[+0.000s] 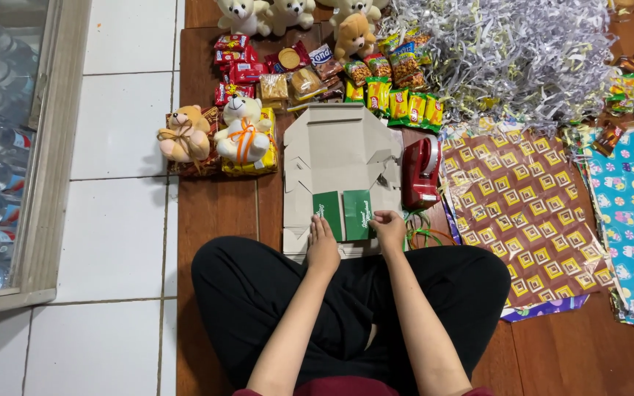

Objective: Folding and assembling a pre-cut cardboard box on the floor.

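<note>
A seated person folds a flat cardboard box [339,165] on a wooden floor [214,205]. The left hand [322,248] lies flat, fingers extended, on the box's near edge beside its green flaps [346,213]; the right hand [390,226] appears curled on the right flap's corner, though whether its grip pinches the card cannot be told. A red tape dispenser [420,172] stands just right of the box. Plush bears [214,132], snack packets [398,103] and patterned wrapping paper [522,205] surround it.
</note>
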